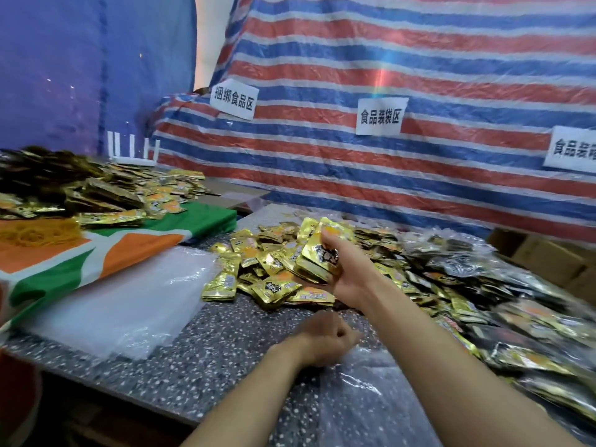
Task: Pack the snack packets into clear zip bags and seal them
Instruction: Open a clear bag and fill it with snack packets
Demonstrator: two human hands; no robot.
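Observation:
My right hand [346, 272] grips a stack of gold snack packets [319, 250] above the loose heap of gold packets [258, 269] on the speckled table [206, 359]. My left hand [322, 340] is curled near the table's front and pinches the edge of a clear zip bag [364, 391] lying flat below it. A stack of empty clear bags [129, 301] lies to the left of the heap.
Filled, sealed bags of packets [500, 317] pile up along the right. A green, orange and white cloth [96, 250] at left carries another heap of packets [80, 188] and yellow rubber bands [38, 233]. A striped tarp with paper labels [380, 116] backs the table.

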